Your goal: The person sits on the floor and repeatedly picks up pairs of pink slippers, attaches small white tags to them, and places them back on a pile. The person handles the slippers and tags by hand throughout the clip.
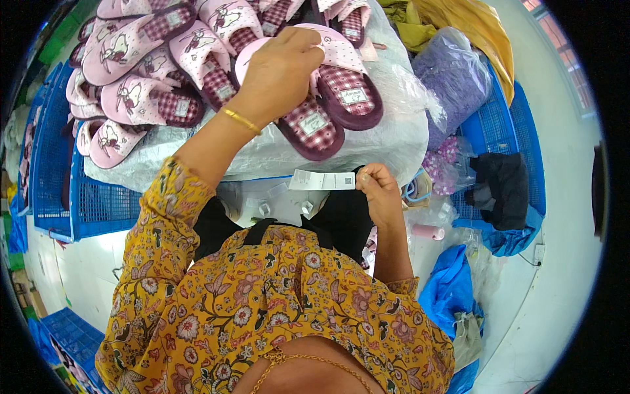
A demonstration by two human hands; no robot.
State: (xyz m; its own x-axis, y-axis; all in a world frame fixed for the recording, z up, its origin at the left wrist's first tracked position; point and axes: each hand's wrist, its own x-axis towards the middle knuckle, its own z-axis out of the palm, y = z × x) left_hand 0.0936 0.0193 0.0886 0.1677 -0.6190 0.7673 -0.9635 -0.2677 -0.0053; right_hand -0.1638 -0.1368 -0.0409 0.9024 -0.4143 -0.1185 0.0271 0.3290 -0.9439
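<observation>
A pair of pink slippers with dark maroon soles and checked insoles [341, 58] lies on the plastic-wrapped surface, heels toward me. My left hand [282, 75] is closed over their uppers and hides part of them; its fingertips are partly out of sight. Closer to my body, my right hand [379, 187] pinches the right end of a folded white paper label strip [321, 180] between thumb and fingers. The strip hangs just below the near edge of the wrapped surface, apart from the slippers.
Many matching slippers [125, 102] are heaped on the left of the wrapped surface [400, 125]. Blue crates [105, 207] flank it. At right are a purple bagged bundle [453, 72], black cloth [502, 190], a pink roll [428, 231] and blue plastic sheeting [449, 285].
</observation>
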